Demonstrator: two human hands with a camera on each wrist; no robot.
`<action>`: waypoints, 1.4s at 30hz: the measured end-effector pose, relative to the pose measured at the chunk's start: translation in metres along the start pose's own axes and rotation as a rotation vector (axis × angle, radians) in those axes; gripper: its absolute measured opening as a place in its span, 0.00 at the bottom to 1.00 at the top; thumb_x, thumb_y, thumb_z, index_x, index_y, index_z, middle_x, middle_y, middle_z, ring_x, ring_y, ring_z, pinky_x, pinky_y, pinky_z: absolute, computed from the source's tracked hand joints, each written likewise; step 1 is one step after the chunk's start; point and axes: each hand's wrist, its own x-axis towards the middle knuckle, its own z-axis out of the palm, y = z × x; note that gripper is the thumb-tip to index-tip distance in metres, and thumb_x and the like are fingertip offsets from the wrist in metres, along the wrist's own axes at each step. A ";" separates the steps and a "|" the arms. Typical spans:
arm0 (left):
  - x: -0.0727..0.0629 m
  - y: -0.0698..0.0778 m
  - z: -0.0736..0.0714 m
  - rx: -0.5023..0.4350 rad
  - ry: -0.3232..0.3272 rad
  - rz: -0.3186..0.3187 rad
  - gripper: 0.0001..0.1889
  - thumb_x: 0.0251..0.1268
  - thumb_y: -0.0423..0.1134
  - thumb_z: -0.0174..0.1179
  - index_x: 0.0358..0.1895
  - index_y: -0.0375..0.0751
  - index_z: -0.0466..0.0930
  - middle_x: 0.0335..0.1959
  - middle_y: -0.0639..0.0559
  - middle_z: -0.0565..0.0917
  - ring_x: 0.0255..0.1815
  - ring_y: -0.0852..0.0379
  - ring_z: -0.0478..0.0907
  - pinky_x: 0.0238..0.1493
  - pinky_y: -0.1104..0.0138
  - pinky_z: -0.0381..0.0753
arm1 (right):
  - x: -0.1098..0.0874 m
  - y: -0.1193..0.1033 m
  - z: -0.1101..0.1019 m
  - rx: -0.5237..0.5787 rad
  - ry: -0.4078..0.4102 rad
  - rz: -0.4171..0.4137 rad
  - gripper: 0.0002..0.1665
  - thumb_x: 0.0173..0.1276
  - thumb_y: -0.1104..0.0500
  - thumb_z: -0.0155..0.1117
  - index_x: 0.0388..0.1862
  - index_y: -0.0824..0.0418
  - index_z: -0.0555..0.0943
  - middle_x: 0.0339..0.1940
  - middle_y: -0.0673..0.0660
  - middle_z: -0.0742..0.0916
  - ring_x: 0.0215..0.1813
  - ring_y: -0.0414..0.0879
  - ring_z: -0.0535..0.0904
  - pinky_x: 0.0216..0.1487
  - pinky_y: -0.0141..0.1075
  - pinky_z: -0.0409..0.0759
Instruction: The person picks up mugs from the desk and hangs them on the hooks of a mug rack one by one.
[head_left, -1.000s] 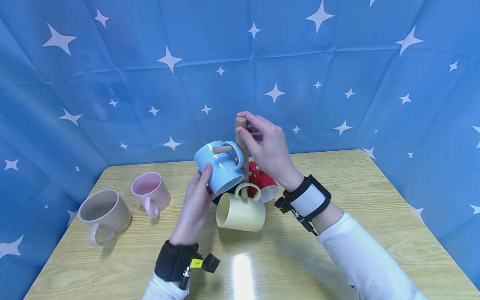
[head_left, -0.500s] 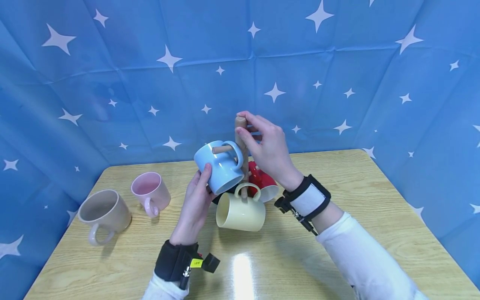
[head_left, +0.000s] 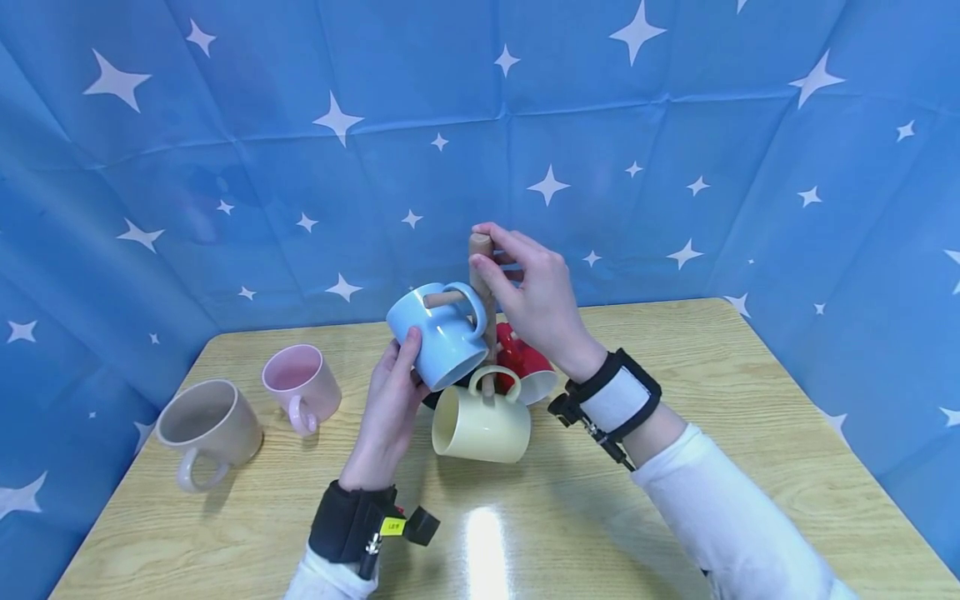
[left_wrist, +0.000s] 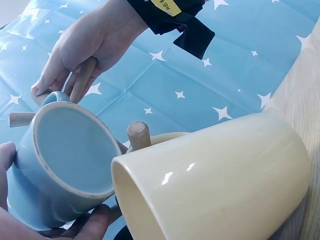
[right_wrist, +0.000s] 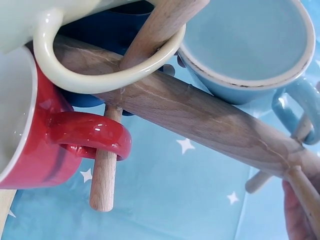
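Thumb and fingers of the left hand (head_left: 386,400) pinch the body of the blue mug (head_left: 442,337), thumb on the near side, other fingers under and behind it. The mug lies tilted in this grip, its base turned down and toward the right. Just above the grip, an upper peg (head_left: 444,298) passes through the loop of the mug's handle (head_left: 477,310). Whether the peg or the hand bears the weight cannot be told.

Above and right of the grip, the right hand (head_left: 540,287) pinches the top of the wooden post (right_wrist: 200,120) between thumb and fingers, apparently to steady it. Close to that palm, a spare peg (left_wrist: 82,80) shows no mug on it.

Below and right of the left grip, the cream mug (head_left: 483,425) hangs on its side by the handle. Beyond it, the red mug (right_wrist: 50,135) hangs with a peg through its handle. Behind these, a dark blue object (right_wrist: 105,32) is mostly hidden.

Well left of the grip, the pink mug (head_left: 303,387) and the beige mug (head_left: 213,425) stand upright on the table (head_left: 585,542), apart from the post.

Step in hand, as judged: seating the blue mug on its peg. The next move calls for checking that the handle sits securely, then lowering the mug gently until the peg carries it, before the left fingers release. Maintain the steadying hold on the post meanwhile; uneven loading could tip it.
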 end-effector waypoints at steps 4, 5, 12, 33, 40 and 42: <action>0.000 0.000 0.000 -0.007 0.020 0.004 0.35 0.86 0.57 0.42 0.84 0.41 0.50 0.81 0.41 0.65 0.77 0.49 0.67 0.74 0.61 0.68 | 0.001 0.000 -0.001 0.022 -0.016 0.008 0.25 0.76 0.62 0.66 0.69 0.66 0.80 0.54 0.66 0.90 0.52 0.57 0.89 0.52 0.48 0.91; 0.000 0.000 0.000 -0.006 0.025 0.003 0.35 0.86 0.56 0.42 0.84 0.41 0.51 0.81 0.40 0.65 0.77 0.49 0.67 0.74 0.61 0.68 | 0.001 0.000 -0.001 0.028 -0.022 0.012 0.24 0.76 0.62 0.66 0.69 0.65 0.80 0.54 0.66 0.90 0.53 0.57 0.89 0.52 0.48 0.91; 0.000 0.001 -0.001 -0.005 0.030 0.002 0.35 0.86 0.57 0.43 0.84 0.42 0.50 0.81 0.41 0.64 0.77 0.49 0.67 0.76 0.58 0.66 | 0.003 -0.002 -0.005 0.042 -0.050 0.034 0.24 0.77 0.61 0.66 0.70 0.65 0.80 0.57 0.65 0.90 0.54 0.55 0.89 0.53 0.48 0.91; -0.004 0.002 0.003 0.043 0.178 0.106 0.34 0.86 0.50 0.47 0.85 0.41 0.50 0.81 0.41 0.65 0.80 0.43 0.67 0.80 0.44 0.66 | -0.024 0.011 -0.029 0.024 -0.086 0.149 0.28 0.80 0.59 0.62 0.77 0.59 0.74 0.63 0.61 0.88 0.65 0.54 0.85 0.58 0.51 0.88; -0.007 0.005 0.002 0.080 0.225 0.132 0.36 0.85 0.51 0.50 0.84 0.39 0.50 0.82 0.41 0.63 0.81 0.45 0.65 0.82 0.41 0.65 | -0.041 0.020 -0.036 0.003 -0.048 0.143 0.28 0.79 0.60 0.63 0.76 0.60 0.75 0.66 0.62 0.87 0.66 0.56 0.84 0.63 0.54 0.86; -0.009 0.006 0.000 0.096 0.218 0.133 0.36 0.85 0.51 0.49 0.84 0.39 0.50 0.82 0.41 0.63 0.82 0.46 0.64 0.82 0.43 0.66 | -0.047 0.022 -0.038 0.013 -0.028 0.144 0.28 0.78 0.60 0.64 0.75 0.60 0.75 0.65 0.63 0.87 0.66 0.56 0.84 0.64 0.55 0.86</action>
